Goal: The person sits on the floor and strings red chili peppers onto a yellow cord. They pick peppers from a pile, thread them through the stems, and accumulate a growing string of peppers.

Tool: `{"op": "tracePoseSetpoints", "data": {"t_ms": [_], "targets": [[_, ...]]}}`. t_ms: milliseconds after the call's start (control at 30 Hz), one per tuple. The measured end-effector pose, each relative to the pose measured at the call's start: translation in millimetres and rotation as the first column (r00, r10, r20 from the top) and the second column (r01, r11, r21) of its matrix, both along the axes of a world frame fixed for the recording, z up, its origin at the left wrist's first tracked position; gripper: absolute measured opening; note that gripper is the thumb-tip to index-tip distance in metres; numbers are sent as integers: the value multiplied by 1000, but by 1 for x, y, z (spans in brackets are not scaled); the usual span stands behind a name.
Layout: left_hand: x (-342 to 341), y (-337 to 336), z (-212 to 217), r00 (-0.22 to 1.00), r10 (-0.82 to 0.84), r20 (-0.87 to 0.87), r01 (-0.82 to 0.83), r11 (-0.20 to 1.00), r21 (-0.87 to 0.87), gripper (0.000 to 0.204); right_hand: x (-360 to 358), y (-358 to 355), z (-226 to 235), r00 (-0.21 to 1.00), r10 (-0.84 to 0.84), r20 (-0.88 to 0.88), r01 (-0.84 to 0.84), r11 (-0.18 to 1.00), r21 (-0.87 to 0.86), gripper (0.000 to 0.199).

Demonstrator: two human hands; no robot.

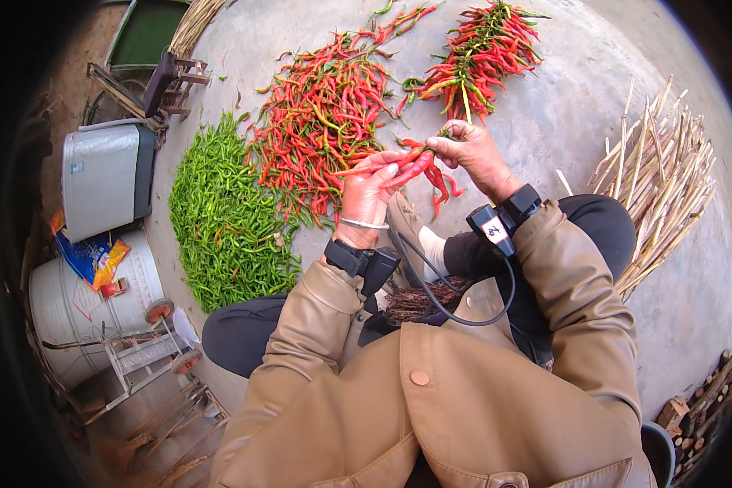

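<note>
With our left hand (368, 191) and right hand (472, 150) both clenched on red chillies (421, 163), we judge a loosened pinch could drop them onto the concrete floor (577, 106).

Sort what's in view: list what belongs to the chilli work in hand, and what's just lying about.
In hand: left hand, right hand, held red chillies, loose red chilli pile, tied chilli bunch.

Lying about: green chilli pile, pale stalks, white bucket, grey container.
</note>
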State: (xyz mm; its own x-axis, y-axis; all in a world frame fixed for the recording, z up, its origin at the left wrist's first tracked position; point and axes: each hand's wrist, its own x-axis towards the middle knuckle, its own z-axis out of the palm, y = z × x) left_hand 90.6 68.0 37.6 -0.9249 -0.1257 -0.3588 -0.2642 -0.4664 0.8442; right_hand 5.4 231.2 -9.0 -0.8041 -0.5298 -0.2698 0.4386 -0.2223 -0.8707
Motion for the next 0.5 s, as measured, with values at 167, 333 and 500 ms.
{"op": "tracePoseSetpoints", "data": {"t_ms": [167, 333, 500], "targets": [[-7, 1, -62, 995, 100, 28, -87, 948, -305, 23, -21, 18, 16, 969, -190, -156, 185, 982, -44, 9], [1, 23, -149, 859, -444, 254, 353, 155, -923, 28, -32, 30, 26, 966, -207, -153, 199, 978, -69, 7], [4, 51, -191, 794, -444, 415, 433, -66, -899, 13, -28, 27, 22, 988, -98, -116, 89, 993, -79, 8]]}}
